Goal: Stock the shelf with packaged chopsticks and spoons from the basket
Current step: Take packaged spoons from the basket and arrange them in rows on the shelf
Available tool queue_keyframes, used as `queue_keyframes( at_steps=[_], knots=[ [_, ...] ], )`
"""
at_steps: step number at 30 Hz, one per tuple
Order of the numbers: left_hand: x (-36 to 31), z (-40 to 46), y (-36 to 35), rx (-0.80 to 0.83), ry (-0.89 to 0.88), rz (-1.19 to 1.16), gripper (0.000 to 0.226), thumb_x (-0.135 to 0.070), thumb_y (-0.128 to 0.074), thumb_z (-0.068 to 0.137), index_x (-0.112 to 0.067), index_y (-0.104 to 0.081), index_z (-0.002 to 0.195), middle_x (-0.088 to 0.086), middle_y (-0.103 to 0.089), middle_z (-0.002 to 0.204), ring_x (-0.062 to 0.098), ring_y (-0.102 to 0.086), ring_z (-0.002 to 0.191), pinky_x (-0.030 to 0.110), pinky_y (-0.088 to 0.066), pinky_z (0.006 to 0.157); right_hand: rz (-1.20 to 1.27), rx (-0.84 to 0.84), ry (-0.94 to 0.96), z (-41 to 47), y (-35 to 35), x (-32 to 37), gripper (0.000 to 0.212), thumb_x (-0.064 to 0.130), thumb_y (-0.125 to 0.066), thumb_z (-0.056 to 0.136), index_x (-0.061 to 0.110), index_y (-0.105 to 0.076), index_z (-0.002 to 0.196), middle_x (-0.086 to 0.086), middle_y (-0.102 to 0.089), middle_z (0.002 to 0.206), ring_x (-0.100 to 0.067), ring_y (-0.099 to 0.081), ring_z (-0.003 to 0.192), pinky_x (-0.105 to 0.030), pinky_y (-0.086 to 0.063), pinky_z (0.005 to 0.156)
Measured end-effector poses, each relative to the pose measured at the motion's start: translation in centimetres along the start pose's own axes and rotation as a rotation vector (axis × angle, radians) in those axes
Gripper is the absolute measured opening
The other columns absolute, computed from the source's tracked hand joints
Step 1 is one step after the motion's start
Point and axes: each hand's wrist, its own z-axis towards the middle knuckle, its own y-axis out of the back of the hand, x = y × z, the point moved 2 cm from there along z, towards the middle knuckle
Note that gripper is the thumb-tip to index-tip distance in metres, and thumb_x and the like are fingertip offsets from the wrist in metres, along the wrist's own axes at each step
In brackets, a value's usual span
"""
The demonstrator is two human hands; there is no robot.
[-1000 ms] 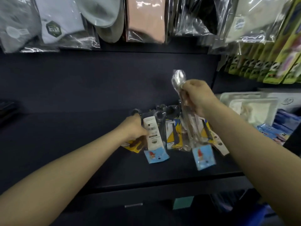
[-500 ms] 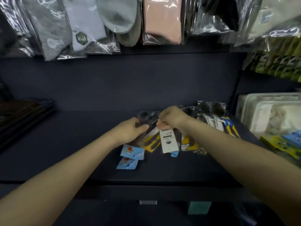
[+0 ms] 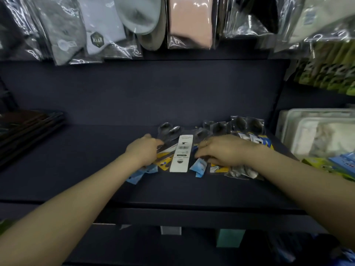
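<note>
The packaged utensils (image 3: 211, 148) lie in a row on the shelf (image 3: 76, 169), right of its centre. Stacked trays (image 3: 28, 131) lie at the shelf's left end. Boxed goods (image 3: 317, 135) stand to the right. Bagged socks (image 3: 134, 25) hang above.

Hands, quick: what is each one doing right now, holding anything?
Left hand: lying on the spoon packets on the shelf, fingers partly curled; grip cannot be told.
Right hand: pressed flat on the packets, open, gripping nothing.
</note>
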Motion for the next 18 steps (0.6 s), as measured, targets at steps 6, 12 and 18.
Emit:
queue_keyframes(
  at_steps=[6,12,18],
  knots=[
    [1.2,0.2,0.4,0.005,0.045,0.036,0.057,-0.008,-0.037,0.090,-0.037,-0.037,0.139,0.013,-0.036,0.139,0.036,-0.033,0.128,0.045,-0.039,0.102,-0.234,-0.034,0.077,0.0,0.4,0.3,0.032,0.015,-0.047,0.090,0.021,-0.054,0.120,0.002,-0.053,0.128,-0.023,-0.050,0.118,-0.037,-0.050,0.078],
    [-3.3,-2.6,3.1,-0.110,-0.036,-0.915,0.031,-0.026,-0.040,0.097,-0.010,-0.064,0.107,0.002,-0.066,0.101,0.024,-0.061,0.100,0.032,-0.047,0.090,0.483,-0.645,-0.119,-1.9,3.2,-2.5,0.010,0.004,-0.061,0.083,0.005,-0.063,0.093,-0.009,-0.070,0.091,-0.020,-0.066,0.079,-0.039,-0.052,0.073],
    [-8.1,-3.3,3.0,0.510,0.023,-1.574,0.063,-0.049,-0.023,0.096,0.003,-0.051,0.119,0.019,-0.062,0.116,0.026,-0.063,0.100,0.031,-0.051,0.085,1.194,-0.825,-0.186,-1.6,5.0,-1.6,0.020,0.002,-0.054,0.090,-0.010,-0.058,0.106,-0.005,-0.063,0.074,0.001,-0.063,0.059,-0.015,-0.054,0.062]
  ],
)
